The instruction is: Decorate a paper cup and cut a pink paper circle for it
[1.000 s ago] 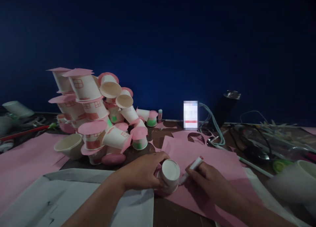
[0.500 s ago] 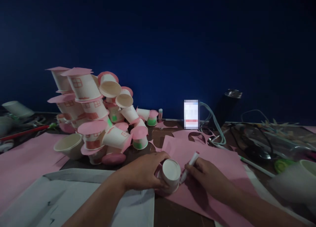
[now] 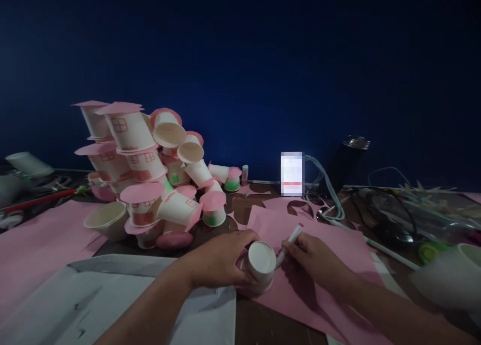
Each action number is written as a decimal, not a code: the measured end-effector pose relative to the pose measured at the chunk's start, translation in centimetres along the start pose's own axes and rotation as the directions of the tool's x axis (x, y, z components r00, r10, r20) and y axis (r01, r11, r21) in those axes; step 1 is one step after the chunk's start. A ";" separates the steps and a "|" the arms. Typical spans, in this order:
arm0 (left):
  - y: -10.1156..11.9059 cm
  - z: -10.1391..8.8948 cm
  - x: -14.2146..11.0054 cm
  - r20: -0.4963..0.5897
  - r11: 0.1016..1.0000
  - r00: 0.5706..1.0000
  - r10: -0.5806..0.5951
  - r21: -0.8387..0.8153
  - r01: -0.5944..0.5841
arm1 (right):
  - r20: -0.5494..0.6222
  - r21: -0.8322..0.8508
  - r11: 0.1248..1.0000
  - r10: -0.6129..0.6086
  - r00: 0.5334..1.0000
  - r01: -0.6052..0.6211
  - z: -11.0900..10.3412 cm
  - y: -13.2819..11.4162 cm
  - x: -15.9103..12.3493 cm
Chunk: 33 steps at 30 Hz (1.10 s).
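Observation:
My left hand (image 3: 220,260) is wrapped round a white paper cup (image 3: 260,265) that stands upside down on a pink paper sheet (image 3: 330,255). My right hand (image 3: 313,255) pinches a white marker with a pink cap (image 3: 290,242). The marker's lower end meets the cup's right side near the rim on the paper. Both hands sit close together at the centre front of the table.
A heap of paper cups with pink lids and drawn windows (image 3: 150,175) is piled at the left. A white sheet (image 3: 112,300) lies front left, more pink paper (image 3: 37,245) far left. A dark flask (image 3: 345,164), cables (image 3: 376,210) and a white cup (image 3: 451,275) are at the right.
My right hand has slid left and farther along the cup's right side, the marker tilting more upright. My left hand and the cup have stayed in place.

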State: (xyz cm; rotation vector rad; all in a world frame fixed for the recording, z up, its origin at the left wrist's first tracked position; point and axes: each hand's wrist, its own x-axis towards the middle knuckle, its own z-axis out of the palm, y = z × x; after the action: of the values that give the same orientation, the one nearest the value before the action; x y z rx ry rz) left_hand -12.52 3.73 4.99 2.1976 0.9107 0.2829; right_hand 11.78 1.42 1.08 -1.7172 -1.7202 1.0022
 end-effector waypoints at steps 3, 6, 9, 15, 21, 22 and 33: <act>-0.1 0.0 0.0 0.001 1.000 1.000 0.005 0.003 -0.005 | 0.032 0.060 0.998 0.012 0.999 -0.014 0.0 -0.2 0.0; -0.2 0.0 -0.1 0.001 1.000 1.000 0.010 0.003 -0.010 | 0.067 0.125 0.992 0.015 0.998 -0.023 0.1 -0.3 -0.1; -0.2 0.0 -0.1 -0.006 1.000 1.000 0.021 0.002 -0.021 | 0.103 0.180 0.983 0.019 0.995 -0.037 0.2 -0.3 -0.2; 0.0 -0.1 -0.1 -0.008 0.999 0.999 0.034 0.018 -0.034 | 0.077 0.195 0.979 0.047 0.996 -0.062 0.4 -0.6 -0.1; 0.0 -0.1 -0.2 -0.002 0.999 1.000 0.031 0.019 -0.031 | 0.046 0.146 0.987 0.060 0.997 -0.066 0.2 -1.0 0.2; 0.0 -0.1 -0.2 -0.001 0.999 1.000 0.030 0.017 -0.030 | 0.036 0.130 0.989 0.059 0.998 -0.064 0.2 -1.0 0.2; -0.2 0.1 0.0 -0.021 0.998 0.998 0.064 0.009 -0.064 | 0.073 0.130 0.977 0.158 0.985 -0.167 0.1 -1.4 0.4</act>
State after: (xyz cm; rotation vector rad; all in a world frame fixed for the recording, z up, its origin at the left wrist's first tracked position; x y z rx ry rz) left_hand -12.58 3.79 4.80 2.2383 0.8551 0.3345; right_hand 10.82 1.88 2.10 -1.7772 -1.5293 1.2283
